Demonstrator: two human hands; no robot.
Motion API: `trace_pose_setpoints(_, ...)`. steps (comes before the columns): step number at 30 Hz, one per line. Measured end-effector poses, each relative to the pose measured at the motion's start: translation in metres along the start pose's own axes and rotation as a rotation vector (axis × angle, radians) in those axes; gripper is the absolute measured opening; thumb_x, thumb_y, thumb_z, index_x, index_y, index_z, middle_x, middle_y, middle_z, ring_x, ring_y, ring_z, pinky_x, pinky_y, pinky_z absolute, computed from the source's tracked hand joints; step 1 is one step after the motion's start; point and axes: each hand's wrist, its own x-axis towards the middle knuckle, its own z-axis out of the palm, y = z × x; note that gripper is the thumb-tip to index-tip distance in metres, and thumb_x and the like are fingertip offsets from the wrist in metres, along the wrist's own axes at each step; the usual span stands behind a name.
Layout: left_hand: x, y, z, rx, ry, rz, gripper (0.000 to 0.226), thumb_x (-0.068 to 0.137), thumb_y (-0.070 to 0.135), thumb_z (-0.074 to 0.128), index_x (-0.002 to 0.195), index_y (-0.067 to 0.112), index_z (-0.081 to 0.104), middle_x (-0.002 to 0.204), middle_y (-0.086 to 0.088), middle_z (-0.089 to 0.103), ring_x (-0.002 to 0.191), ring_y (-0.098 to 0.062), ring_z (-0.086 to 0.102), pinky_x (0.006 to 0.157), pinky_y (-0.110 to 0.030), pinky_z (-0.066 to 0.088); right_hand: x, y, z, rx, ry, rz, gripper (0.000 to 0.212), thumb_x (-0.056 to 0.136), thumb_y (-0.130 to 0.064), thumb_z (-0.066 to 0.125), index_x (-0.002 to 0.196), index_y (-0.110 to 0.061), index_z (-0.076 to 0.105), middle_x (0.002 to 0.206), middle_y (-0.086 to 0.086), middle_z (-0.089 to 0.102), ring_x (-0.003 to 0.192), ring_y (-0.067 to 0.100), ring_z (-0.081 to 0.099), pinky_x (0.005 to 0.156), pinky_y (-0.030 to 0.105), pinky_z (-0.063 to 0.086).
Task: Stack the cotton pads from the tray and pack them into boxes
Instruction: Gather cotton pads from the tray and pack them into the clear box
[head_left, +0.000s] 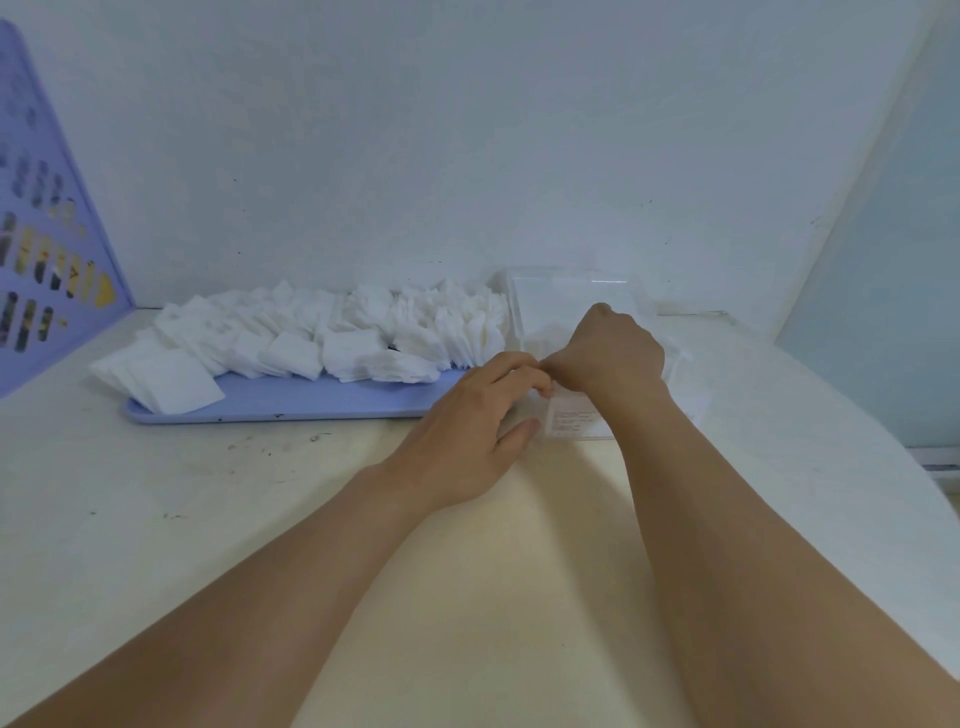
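Cotton pads (311, 338) heaped on lilac tray (291, 402), centre left. Clear box (576, 415), lid up, right of centre. Left hand (483, 415) loosely curled against box; right hand (613, 348) reaching inside, grip hidden.

— What is worn on the arms?
— Both forearms are bare, with no sleeves in view.
— And the left hand (475, 415) and right hand (613, 348)?
— Bare as well.

White cotton pads (291, 338) lie heaped on a pale lavender tray (311, 397). The box (571, 296) is clear plastic, the table (156, 493) cream with dark specks.
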Motion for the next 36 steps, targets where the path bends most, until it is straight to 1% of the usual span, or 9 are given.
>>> trace_pose_setpoints(2, -0.001, 0.0, 0.0, -0.005, 0.005, -0.003, 0.031, 0.096, 0.02, 0.061, 0.126, 0.026, 0.057, 0.136, 0.014, 0.049, 0.118, -0.018, 0.055, 0.096, -0.042, 0.048, -0.003, 0.002, -0.006, 0.092, 0.09, -0.053, 0.058, 0.07, -0.048, 0.079, 0.103, -0.011, 0.05, 0.089, 0.0, 0.055, 0.077, 0.022, 0.058, 0.063, 0.031, 0.041)
trace_pose_setpoints(5, -0.001, 0.0, 0.0, -0.021, 0.01, 0.003, 0.033, 0.095, 0.019, 0.061, 0.128, 0.022, 0.058, 0.136, 0.013, 0.049, 0.119, -0.017, 0.055, 0.097, -0.042, 0.049, -0.007, 0.001, -0.016, 0.388, 0.232, -0.214, 0.024, 0.078, -0.033, 0.068, 0.082, -0.01, 0.066, 0.079, 0.002, 0.068, 0.067, 0.02, 0.061, 0.059, 0.03, 0.046)
trace_pose_setpoints(8, -0.001, 0.001, 0.0, -0.025, 0.013, 0.003, 0.034, 0.094, 0.02, 0.062, 0.128, 0.023, 0.058, 0.135, 0.012, 0.05, 0.117, -0.017, 0.056, 0.094, -0.042, 0.051, -0.013, -0.002, -0.02, 0.565, -0.001, -0.295, 0.029, 0.084, -0.022, 0.057, 0.066, -0.007, 0.075, 0.066, 0.004, 0.073, 0.05, 0.01, 0.056, 0.052, 0.025, 0.045)
trace_pose_setpoints(12, -0.001, 0.001, 0.0, -0.047, 0.004, -0.011, 0.035, 0.094, 0.021, 0.061, 0.129, 0.023, 0.057, 0.131, 0.009, 0.053, 0.116, -0.018, 0.056, 0.092, -0.044, 0.051, -0.013, -0.002, -0.015, 0.542, -0.163, -0.3, 0.036, 0.092, -0.02, 0.049, 0.075, -0.008, 0.079, 0.071, 0.0, 0.076, 0.06, 0.005, 0.065, 0.059, 0.021, 0.047)
trace_pose_setpoints(17, 0.0, 0.002, -0.001, -0.048, 0.004, 0.009, 0.034, 0.095, 0.018, 0.06, 0.128, 0.022, 0.058, 0.13, 0.011, 0.053, 0.115, -0.018, 0.058, 0.093, -0.043, 0.051, -0.011, -0.003, -0.013, 0.443, -0.196, -0.313, 0.051, 0.102, -0.035, 0.037, 0.097, 0.008, 0.066, 0.092, 0.023, 0.071, 0.069, 0.027, 0.058, 0.073, 0.039, 0.051)
trace_pose_setpoints(21, 0.0, 0.001, -0.001, -0.069, 0.001, 0.02, 0.035, 0.094, 0.014, 0.06, 0.129, 0.02, 0.058, 0.13, 0.01, 0.053, 0.116, -0.018, 0.057, 0.093, -0.042, 0.051, -0.009, -0.004, -0.007, 0.336, -0.342, -0.243, 0.065, 0.103, -0.055, 0.025, 0.063, -0.015, 0.055, 0.072, 0.005, 0.06, 0.071, 0.022, 0.055, 0.088, 0.041, 0.047)
trace_pose_setpoints(25, 0.001, 0.002, -0.001, -0.024, -0.012, 0.036, 0.032, 0.095, 0.016, 0.06, 0.126, 0.016, 0.056, 0.127, 0.007, 0.053, 0.111, -0.018, 0.057, 0.091, -0.044, 0.051, -0.009, -0.003, -0.002, 0.339, -0.361, -0.211, 0.064, 0.105, -0.051, 0.026, 0.063, -0.014, 0.058, 0.076, 0.003, 0.064, 0.077, 0.02, 0.059, 0.083, 0.036, 0.042)
trace_pose_setpoints(33, -0.001, 0.005, -0.002, -0.122, -0.003, -0.002, 0.042, 0.096, 0.01, 0.059, 0.137, 0.02, 0.055, 0.133, 0.012, 0.054, 0.114, -0.01, 0.057, 0.096, -0.036, 0.052, -0.002, -0.004, 0.006, 0.401, -0.197, -0.174, 0.037, 0.094, -0.029, 0.043, 0.063, -0.01, 0.048, 0.067, 0.007, 0.057, 0.06, 0.024, 0.049, 0.062, 0.034, 0.041)
trace_pose_setpoints(36, -0.004, 0.012, -0.009, -0.214, 0.081, -0.054, 0.038, 0.094, 0.008, 0.062, 0.13, 0.02, 0.06, 0.124, 0.01, 0.059, 0.11, -0.009, 0.059, 0.088, -0.027, 0.054, -0.016, -0.014, -0.003, 0.367, 0.074, -0.259, 0.034, 0.089, -0.023, 0.049, 0.058, -0.012, 0.043, 0.057, 0.003, 0.046, 0.05, 0.024, 0.042, 0.052, 0.03, 0.033)
